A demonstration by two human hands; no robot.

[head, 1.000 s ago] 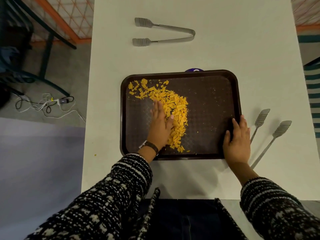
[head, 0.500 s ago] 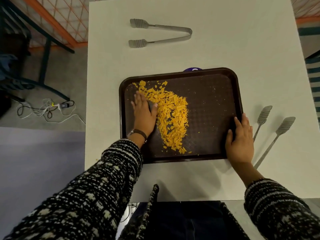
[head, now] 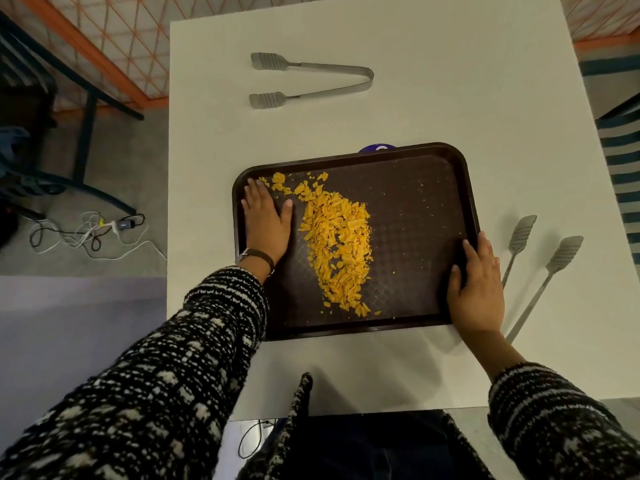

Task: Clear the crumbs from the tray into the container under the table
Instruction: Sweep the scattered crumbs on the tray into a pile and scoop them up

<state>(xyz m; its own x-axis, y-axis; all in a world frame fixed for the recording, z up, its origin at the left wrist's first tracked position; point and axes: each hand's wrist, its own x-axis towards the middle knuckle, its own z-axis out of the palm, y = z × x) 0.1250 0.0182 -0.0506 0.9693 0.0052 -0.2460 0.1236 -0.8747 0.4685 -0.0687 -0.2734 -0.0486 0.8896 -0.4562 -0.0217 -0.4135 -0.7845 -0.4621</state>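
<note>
A dark brown tray (head: 426, 202) lies on the white table (head: 433, 105). A heap of orange crumbs (head: 337, 244) runs down the tray's middle-left, with a few bits near the far left corner. My left hand (head: 266, 221) lies flat and open on the tray floor, left of the heap, fingers at the far left corner. My right hand (head: 479, 289) rests on the tray's right rim near the front corner, fingers over the edge. No container is visible.
Metal tongs (head: 311, 79) lie at the far side of the table. A second pair of tongs (head: 540, 268) lies right of the tray, beside my right hand. A purple object (head: 377, 148) peeks out behind the tray. Cables (head: 90, 230) lie on the floor at left.
My left hand has slid from the crumb heap leftward and away to the tray's far left corner, leaving the crumbs gathered toward the middle. My right hand has stayed on the right rim.
</note>
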